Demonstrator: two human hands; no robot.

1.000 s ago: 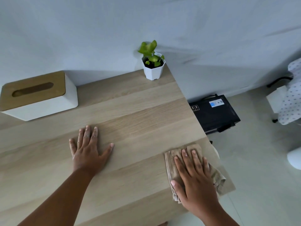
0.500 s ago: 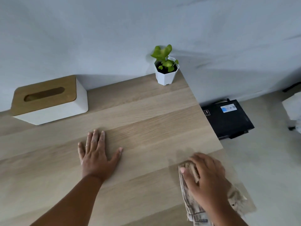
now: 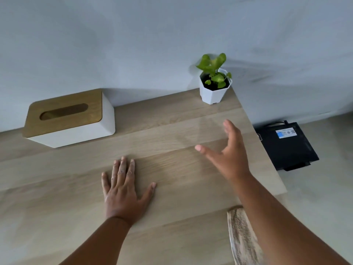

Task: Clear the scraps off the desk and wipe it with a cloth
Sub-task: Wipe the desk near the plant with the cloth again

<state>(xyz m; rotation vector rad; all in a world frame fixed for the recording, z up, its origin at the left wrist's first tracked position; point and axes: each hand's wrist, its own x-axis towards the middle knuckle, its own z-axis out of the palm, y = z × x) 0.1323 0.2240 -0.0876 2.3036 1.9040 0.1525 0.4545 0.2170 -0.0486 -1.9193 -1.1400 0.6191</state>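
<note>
The desk (image 3: pixel 172 119) is pale wood-grain, matt and smooth. The cloth (image 3: pixel 242 238) looks like a rough, mottled beige weave. The tissue box (image 3: pixel 76 131) has smooth white sides under a darker wooden lid (image 3: pixel 63 111). The plant pot (image 3: pixel 212 92) looks like smooth white plastic.

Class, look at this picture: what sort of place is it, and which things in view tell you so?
Probably a home room or small office. A wooden desk stands against a plain wall, bearing a tissue box and a small potted plant; a black device lies on the floor beside it.
</note>
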